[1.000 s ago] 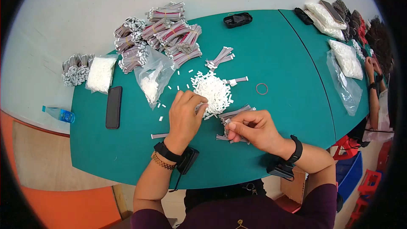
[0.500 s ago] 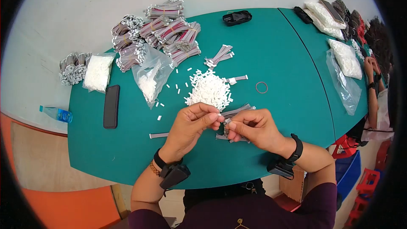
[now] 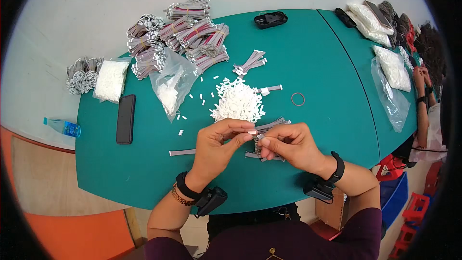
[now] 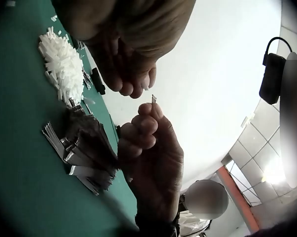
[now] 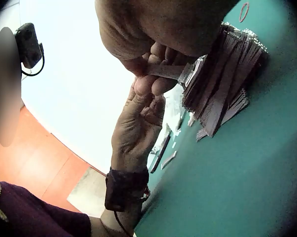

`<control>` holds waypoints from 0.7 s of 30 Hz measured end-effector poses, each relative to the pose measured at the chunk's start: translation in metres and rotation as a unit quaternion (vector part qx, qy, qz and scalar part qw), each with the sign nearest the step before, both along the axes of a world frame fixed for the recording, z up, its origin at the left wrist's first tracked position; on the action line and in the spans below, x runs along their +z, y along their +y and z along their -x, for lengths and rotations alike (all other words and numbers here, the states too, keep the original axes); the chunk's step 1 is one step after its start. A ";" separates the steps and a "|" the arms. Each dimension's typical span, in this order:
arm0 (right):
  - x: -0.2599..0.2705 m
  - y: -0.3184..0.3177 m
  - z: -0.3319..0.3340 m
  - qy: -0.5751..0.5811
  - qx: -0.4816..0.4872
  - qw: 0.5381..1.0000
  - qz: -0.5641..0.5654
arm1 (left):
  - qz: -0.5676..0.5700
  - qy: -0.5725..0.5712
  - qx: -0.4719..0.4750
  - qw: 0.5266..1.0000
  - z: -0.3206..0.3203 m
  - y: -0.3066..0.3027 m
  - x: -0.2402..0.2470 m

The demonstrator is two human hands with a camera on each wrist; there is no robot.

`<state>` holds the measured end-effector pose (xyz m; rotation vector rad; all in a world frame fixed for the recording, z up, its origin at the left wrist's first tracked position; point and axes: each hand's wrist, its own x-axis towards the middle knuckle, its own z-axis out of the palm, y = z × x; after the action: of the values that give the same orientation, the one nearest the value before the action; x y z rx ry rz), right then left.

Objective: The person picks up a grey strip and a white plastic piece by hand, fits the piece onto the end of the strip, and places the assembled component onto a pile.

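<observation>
My left hand [image 3: 211, 147] pinches a small white plastic sleeve [image 3: 252, 132] between thumb and fingertips. Facing it, my right hand [image 3: 294, 149] pinches a short grey ribbon cable [image 5: 164, 71], whose white-tipped end [image 3: 261, 136] points at the sleeve. The two sets of fingertips are close together, with a narrow gap between them in the left wrist view. Under the right hand lies a stack of similar ribbon cables [image 5: 227, 74]. Just beyond the hands is a heap of loose white sleeves [image 3: 238, 101].
Bundled ribbon cables [image 3: 192, 33] are piled at the back left, near an open plastic bag [image 3: 168, 94], a full bag [image 3: 111, 81] and a phone [image 3: 126, 119]. A single cable [image 3: 182, 152] lies left of the left wrist. Another person's arm [image 3: 422, 110] shows at far right.
My left hand has come from the heap of white sleeves toward the right hand, bringing a sleeve up to the cable's end. The right hand stays nearly in place, pinching the cable.
</observation>
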<state>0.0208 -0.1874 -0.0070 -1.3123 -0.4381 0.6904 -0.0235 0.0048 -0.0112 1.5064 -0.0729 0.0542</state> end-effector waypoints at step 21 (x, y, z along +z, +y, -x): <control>-0.002 0.001 0.002 0.001 0.020 1.000 0.014 | 0.202 0.184 -0.081 0.959 0.000 -0.001 0.000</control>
<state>0.0193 -0.1864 -0.0090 -1.3314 -0.4560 0.7331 -0.0239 0.0038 -0.0110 1.0765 0.1099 -0.3263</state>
